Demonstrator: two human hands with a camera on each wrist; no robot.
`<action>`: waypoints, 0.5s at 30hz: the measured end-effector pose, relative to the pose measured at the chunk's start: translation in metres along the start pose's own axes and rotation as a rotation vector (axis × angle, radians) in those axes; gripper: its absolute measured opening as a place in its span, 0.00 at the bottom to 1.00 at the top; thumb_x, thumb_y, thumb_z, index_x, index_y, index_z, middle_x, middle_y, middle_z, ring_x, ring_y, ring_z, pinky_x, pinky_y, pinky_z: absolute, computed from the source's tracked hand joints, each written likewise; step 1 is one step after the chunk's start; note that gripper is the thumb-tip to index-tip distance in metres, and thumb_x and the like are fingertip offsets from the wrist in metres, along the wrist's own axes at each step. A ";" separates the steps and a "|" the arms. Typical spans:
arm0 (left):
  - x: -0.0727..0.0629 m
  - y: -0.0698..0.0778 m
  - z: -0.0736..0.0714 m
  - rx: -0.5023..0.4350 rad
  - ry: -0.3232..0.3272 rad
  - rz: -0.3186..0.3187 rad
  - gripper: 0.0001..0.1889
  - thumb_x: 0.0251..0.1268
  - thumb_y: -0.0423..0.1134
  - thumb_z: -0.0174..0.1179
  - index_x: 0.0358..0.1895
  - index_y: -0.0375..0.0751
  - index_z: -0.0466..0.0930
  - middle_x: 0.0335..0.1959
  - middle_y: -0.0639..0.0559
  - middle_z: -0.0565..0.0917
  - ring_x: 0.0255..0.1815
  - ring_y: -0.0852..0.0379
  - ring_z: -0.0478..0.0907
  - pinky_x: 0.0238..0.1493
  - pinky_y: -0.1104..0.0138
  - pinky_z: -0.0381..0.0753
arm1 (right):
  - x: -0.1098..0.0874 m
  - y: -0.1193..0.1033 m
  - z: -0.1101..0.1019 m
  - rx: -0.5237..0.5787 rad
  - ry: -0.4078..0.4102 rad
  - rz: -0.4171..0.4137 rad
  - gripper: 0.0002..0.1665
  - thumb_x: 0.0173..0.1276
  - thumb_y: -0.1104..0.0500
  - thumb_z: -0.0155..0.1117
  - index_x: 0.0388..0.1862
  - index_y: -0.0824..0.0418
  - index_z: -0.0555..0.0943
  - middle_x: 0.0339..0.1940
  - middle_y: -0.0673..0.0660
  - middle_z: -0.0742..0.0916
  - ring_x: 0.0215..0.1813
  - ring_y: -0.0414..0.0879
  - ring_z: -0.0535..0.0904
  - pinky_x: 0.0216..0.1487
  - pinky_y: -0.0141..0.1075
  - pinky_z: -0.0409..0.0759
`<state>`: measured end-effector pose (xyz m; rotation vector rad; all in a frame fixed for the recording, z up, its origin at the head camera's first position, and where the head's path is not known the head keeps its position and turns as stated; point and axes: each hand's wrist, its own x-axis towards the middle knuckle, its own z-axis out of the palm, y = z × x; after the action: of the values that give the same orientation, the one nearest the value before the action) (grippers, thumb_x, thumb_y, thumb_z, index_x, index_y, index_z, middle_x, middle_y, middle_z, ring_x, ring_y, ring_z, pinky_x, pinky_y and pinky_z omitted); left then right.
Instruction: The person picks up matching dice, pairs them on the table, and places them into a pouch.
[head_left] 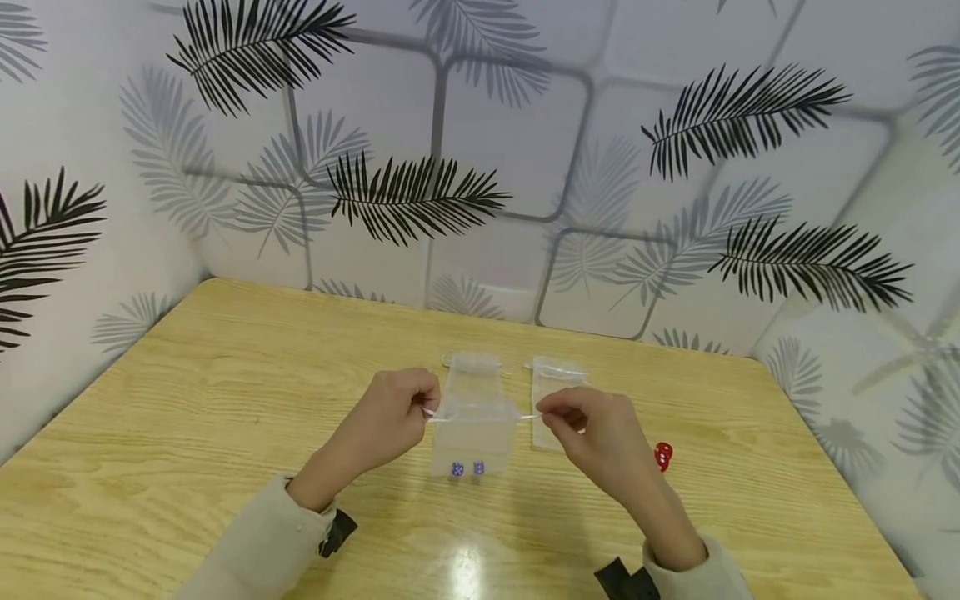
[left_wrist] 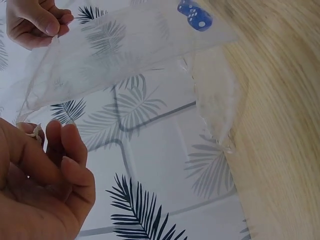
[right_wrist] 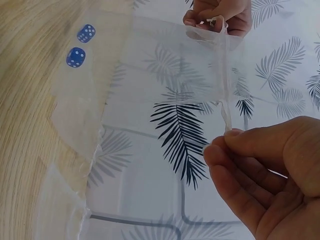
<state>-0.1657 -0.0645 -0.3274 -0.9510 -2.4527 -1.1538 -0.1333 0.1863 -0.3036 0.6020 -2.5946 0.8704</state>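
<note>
A sheer white drawstring pouch (head_left: pixel 476 437) hangs between the two hands, with two blue dice (head_left: pixel 468 468) at its bottom. My left hand (head_left: pixel 393 414) pinches the ribbon end on the pouch's left side. On the other side, the right hand (head_left: pixel 596 429) pinches the opposite ribbon end between thumb and forefinger. The ribbon is stretched across, and the pouch's neck looks gathered in the right wrist view, where the blue dice (right_wrist: pixel 81 46) show through the mesh. In the left wrist view the dice (left_wrist: pixel 195 15) sit low in the see-through pouch.
Behind the held pouch lies another sheer pouch (head_left: pixel 474 375) on the wooden table (head_left: pixel 300 358). A further white pouch (head_left: pixel 551 379) lies to its right, partly behind the right hand. Red dice (head_left: pixel 663 455) rest beside the right wrist. A leaf-patterned wall (head_left: pixel 495 125) borders the table's back.
</note>
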 end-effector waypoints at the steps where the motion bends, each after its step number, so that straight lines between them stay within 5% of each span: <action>1: 0.000 -0.001 0.000 -0.016 0.000 -0.003 0.19 0.40 0.12 0.37 0.18 0.45 0.59 0.19 0.58 0.59 0.21 0.66 0.48 0.26 0.72 0.55 | 0.000 -0.001 0.000 0.001 0.001 -0.003 0.08 0.58 0.71 0.67 0.34 0.61 0.86 0.27 0.52 0.88 0.26 0.39 0.82 0.29 0.27 0.80; 9: -0.004 -0.005 -0.001 0.035 0.026 -0.063 0.19 0.33 0.13 0.38 0.13 0.46 0.58 0.14 0.59 0.56 0.18 0.66 0.46 0.24 0.72 0.51 | -0.003 -0.001 -0.001 0.011 -0.008 -0.002 0.08 0.57 0.71 0.67 0.33 0.61 0.86 0.27 0.52 0.88 0.26 0.38 0.81 0.29 0.27 0.80; 15: -0.006 -0.008 -0.003 0.060 0.036 -0.173 0.17 0.34 0.15 0.41 0.12 0.45 0.64 0.10 0.58 0.60 0.16 0.64 0.47 0.19 0.74 0.48 | -0.006 0.003 0.001 0.003 -0.011 0.005 0.08 0.57 0.71 0.68 0.33 0.61 0.86 0.27 0.51 0.87 0.25 0.37 0.80 0.28 0.26 0.79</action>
<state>-0.1661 -0.0728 -0.3333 -0.7067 -2.5659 -1.1327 -0.1294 0.1899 -0.3082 0.6026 -2.6058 0.8754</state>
